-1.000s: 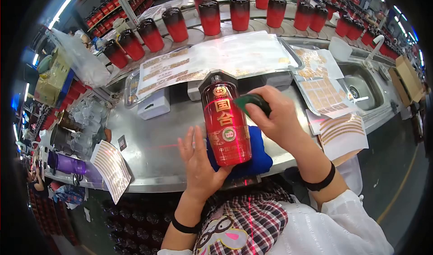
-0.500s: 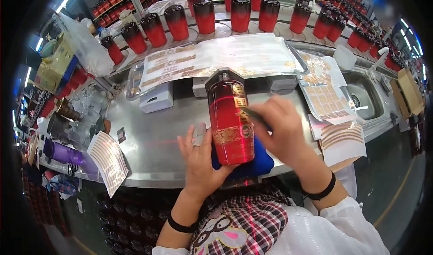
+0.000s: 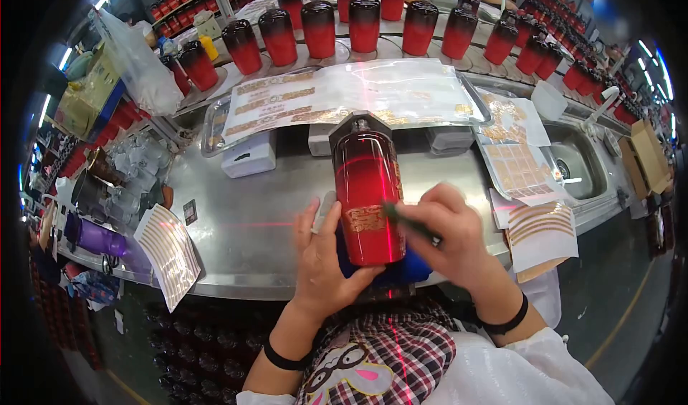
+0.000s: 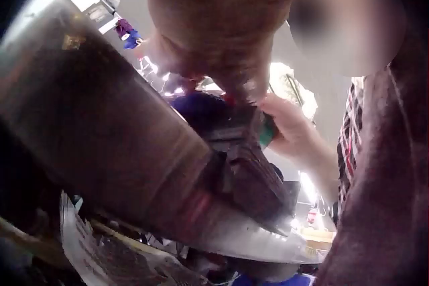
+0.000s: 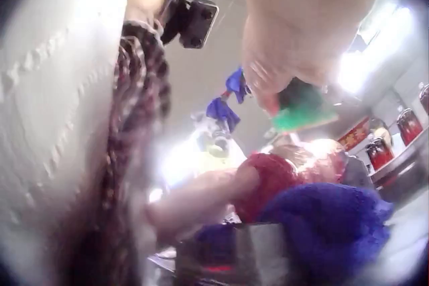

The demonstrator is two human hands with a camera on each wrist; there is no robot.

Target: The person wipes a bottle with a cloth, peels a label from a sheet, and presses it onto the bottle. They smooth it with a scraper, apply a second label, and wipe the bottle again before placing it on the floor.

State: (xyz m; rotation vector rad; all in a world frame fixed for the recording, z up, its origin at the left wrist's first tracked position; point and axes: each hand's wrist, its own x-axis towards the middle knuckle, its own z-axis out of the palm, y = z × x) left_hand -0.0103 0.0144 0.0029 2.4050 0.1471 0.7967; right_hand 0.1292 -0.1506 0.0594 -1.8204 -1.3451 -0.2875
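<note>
A glossy red bottle (image 3: 364,169) with a dark shoulder lies on a blue cloth (image 3: 416,269), its neck in a dark angular rest (image 3: 360,122). A gold ornamental band (image 3: 365,219) crosses its lower half. My left hand (image 3: 319,262) is at the bottle's lower left, fingers fairly straight along the side and thumb at the base; a pale wrap circles one finger. My right hand (image 3: 451,237) grips a dark-handled scraper (image 3: 408,222), its tip right at the band's right end. The scraper's green blade (image 5: 305,115) shows in the right wrist view.
Behind the bottle, a metal tray (image 3: 215,129) bears white sheets of gold decals (image 3: 344,93). More decal sheets lie right (image 3: 542,229) and left (image 3: 168,254). Several red-and-black bottles (image 3: 317,29) line the conveyor (image 3: 344,52). A sink (image 3: 580,165) is at right, a purple bottle (image 3: 97,237) at left.
The red bottle has rolled, carrying its gold characters rightward out of sight and bringing the band's front round. My right hand has moved down with the scraper. The conveyor bottles have shifted.
</note>
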